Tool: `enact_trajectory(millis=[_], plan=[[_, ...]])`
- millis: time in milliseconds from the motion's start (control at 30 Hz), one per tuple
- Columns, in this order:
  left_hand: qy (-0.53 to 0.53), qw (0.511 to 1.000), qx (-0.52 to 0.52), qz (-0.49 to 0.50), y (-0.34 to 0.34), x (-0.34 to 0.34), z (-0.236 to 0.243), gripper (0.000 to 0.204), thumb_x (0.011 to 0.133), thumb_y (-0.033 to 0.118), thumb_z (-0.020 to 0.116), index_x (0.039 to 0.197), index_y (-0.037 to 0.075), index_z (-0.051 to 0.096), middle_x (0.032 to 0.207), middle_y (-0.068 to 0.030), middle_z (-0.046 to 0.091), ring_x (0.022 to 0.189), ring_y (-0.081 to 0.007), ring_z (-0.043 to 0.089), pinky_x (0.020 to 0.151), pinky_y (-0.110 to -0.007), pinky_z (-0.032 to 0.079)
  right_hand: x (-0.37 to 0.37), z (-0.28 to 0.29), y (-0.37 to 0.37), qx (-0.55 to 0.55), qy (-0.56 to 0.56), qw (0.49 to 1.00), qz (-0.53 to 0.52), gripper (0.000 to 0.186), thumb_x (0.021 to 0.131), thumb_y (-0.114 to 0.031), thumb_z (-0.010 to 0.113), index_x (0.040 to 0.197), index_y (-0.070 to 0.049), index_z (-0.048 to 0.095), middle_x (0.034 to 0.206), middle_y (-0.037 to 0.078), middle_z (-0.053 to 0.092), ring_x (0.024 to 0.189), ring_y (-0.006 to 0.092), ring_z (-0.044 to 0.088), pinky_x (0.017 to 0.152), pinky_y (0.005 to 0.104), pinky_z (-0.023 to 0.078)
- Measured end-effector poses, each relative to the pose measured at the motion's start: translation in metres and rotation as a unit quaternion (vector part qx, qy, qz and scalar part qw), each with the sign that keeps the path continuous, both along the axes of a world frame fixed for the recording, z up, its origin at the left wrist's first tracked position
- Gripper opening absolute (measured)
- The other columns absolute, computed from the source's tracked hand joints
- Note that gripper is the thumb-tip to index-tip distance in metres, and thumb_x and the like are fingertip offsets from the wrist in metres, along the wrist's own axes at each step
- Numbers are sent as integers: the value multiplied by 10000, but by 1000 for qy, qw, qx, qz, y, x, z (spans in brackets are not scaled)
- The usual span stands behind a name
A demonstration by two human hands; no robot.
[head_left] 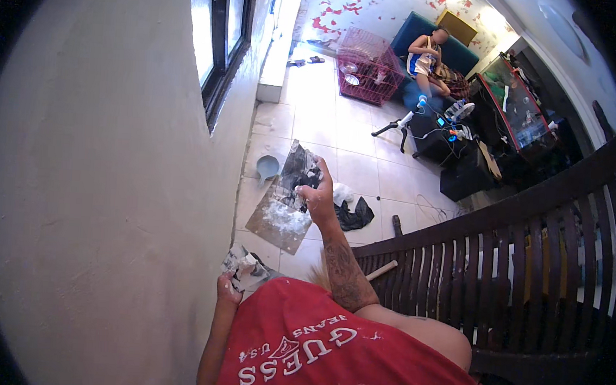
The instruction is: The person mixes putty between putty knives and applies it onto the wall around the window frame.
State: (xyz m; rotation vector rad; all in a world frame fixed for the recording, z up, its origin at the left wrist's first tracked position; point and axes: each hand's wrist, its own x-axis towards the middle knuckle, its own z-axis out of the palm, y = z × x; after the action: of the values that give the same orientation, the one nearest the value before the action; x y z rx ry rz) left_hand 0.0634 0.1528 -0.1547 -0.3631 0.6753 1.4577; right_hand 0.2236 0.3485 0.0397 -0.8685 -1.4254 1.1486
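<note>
My left hand is low beside the wall, closed on a scraper carrying lumpy white paste. My right hand is raised in front of me, holding another scraper smeared with white, its blade pointing away from me. Beyond that hand, on the tiles, lies a brown board dusted with white powder. A grey dipper sits near the wall, and a black plastic bag with white material is right of the board.
Wall and window border my left, a dark slatted wooden bench my right. Farther off are a pink wire cage, a seated person, a tripod, black boxes with cables and a glass-topped cabinet.
</note>
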Motion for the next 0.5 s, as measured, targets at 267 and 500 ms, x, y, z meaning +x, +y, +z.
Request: enact_trajectory(millis=[267, 500], plan=[[19, 999, -41, -20, 10, -1, 16, 326, 771, 101, 374, 1067, -15, 442, 1028, -160, 512, 932, -280, 512, 828, -409, 417, 8, -8, 1, -19, -13, 1000, -10, 593, 524, 4, 476, 1102, 66, 361, 1006, 128, 470, 882, 188, 483, 822, 250, 359], [180, 976, 104, -61, -13, -11, -18, 325, 778, 106, 365, 1068, -21, 438, 1012, -168, 517, 933, -283, 512, 834, -418, 412, -6, -24, 2, 91, -25, 995, 17, 341, 607, 2, 533, 946, 38, 523, 1158, 184, 387, 895, 186, 488, 760, 257, 406]])
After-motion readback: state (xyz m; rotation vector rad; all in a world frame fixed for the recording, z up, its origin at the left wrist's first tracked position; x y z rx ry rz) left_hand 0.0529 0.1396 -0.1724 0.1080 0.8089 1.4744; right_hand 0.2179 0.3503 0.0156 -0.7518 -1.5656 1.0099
